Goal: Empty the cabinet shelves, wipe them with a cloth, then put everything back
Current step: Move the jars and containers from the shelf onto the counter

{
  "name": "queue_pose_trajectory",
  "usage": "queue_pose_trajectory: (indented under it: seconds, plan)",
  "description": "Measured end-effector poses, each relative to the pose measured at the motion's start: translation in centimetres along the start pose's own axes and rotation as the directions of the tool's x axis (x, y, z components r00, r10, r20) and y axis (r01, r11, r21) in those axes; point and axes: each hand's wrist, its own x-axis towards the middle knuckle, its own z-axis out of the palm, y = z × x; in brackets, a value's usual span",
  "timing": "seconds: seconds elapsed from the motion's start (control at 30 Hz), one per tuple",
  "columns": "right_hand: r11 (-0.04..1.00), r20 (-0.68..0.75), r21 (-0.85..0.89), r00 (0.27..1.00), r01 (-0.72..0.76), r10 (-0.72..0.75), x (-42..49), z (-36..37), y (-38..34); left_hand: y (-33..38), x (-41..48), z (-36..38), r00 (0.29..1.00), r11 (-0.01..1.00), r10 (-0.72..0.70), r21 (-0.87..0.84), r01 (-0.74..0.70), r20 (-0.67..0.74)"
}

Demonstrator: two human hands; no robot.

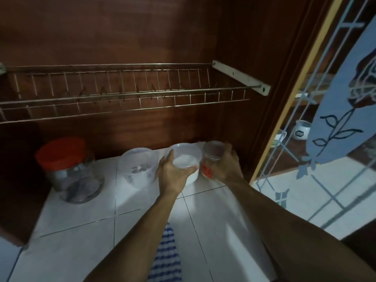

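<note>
Both my arms reach into the brown cabinet over its white tiled shelf [85,202]. My left hand [173,174] grips a round clear plastic tub [186,157] holding white powder, near the back right. My right hand [225,165] is wrapped round a small clear jar [212,152] with a red label, right beside the tub near the cabinet's right wall. A blue-and-white checked cloth [166,255] lies on the tiles under my left forearm.
A glass jar with a red lid [67,169] stands at the shelf's left, and another clear lidded tub [139,166] stands in the middle. A bare wire dish rack [126,94] spans the cabinet above. The glass door [317,110] stands open on the right; white cups [302,129] sit beyond it.
</note>
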Motion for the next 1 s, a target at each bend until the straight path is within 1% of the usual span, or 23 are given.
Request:
queue_pose_trajectory:
  seconds: [0.13,0.37,0.6,0.7,0.83,1.0]
  plan:
    - [1.000,-0.005,0.017,1.000,-0.006,0.006,1.2,1.1,0.8,-0.7,0.9,1.1,1.000,1.000,-0.022,0.001,0.023,-0.001]
    - [1.000,0.009,-0.012,1.000,-0.003,0.003,3.0,2.6,1.2,-2.0,2.6,2.3,0.998,0.998,-0.049,0.033,0.050,-0.027]
    - [1.000,-0.012,-0.007,1.000,0.018,-0.018,3.8,3.8,1.2,-2.9,3.4,2.8,0.998,0.999,-0.042,0.024,0.043,-0.049]
    - [1.000,-0.019,-0.016,1.000,0.019,-0.019,4.2,3.9,1.2,-3.0,3.5,2.9,0.999,0.999,-0.032,0.008,0.033,-0.037]
    - [0.999,0.006,-0.034,1.000,-0.005,0.005,4.5,3.8,1.0,-3.0,3.5,2.9,0.999,1.000,-0.024,-0.013,0.024,-0.024]
    - [0.998,0.000,-0.061,1.000,0.007,-0.007,4.4,3.5,1.0,-2.9,3.4,2.4,1.000,0.998,0.000,-0.057,0.002,0.021]
